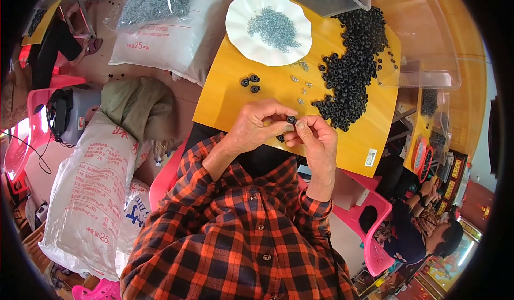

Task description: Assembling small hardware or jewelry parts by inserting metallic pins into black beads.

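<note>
At the yellow wooden tabletop's near edge, the left hand pinches a black grommet-like ring, the right hand touches it, whether gripping I cannot tell, and a slackened pinch could drop it over that edge.

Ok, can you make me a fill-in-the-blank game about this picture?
1. The wavy-edged plate is coloured ____.
2. The big heap of black pieces lies to the ____ of the plate in the picture.
3. Just above the left hand, a little group of ____ black pieces sits on the table.
4. The small piece at the left hand's fingertips is coloured ____.

Missing words: white; right; three; black.
</note>
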The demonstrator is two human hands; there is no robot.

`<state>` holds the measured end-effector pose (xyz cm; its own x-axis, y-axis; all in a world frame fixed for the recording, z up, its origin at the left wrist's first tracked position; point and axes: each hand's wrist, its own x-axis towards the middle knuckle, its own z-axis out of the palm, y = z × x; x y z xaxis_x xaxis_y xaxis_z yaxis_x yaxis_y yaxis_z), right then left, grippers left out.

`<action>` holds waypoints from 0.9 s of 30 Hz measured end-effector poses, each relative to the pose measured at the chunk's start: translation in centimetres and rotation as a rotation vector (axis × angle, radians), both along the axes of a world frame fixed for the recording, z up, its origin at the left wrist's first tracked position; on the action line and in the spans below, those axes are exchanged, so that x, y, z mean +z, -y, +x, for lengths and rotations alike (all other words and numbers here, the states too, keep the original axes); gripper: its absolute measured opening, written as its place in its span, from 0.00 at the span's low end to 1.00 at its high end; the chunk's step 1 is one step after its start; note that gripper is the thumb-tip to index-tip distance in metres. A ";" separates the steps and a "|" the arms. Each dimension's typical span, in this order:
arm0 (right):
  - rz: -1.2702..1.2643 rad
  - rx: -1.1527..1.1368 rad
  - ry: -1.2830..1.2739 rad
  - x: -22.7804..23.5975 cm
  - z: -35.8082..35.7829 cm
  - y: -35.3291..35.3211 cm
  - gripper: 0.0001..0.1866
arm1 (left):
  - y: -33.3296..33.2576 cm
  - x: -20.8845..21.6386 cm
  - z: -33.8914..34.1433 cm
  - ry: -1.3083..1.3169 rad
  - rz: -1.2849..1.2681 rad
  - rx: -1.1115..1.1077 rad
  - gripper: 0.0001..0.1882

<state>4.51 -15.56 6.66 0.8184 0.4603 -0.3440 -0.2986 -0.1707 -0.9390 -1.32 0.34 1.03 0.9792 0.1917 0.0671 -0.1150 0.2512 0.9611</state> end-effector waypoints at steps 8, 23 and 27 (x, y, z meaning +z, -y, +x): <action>-0.108 -0.018 0.034 0.0 -0.4 -0.3 0.07 | -0.6 0.9 0.3 0.109 0.411 0.175 0.13; -0.432 -0.148 0.607 -1.6 0.6 1.7 0.03 | -1.2 0.6 0.7 0.068 1.146 0.570 0.15; -0.527 -0.215 0.746 -2.1 1.8 1.8 0.03 | -1.1 0.5 0.7 0.028 1.158 0.592 0.15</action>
<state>6.32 -17.39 4.56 0.9608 0.2081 0.1831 0.2753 -0.6395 -0.7178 -0.58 1.49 1.49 0.7621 0.4085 0.5023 0.0539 -0.8132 0.5795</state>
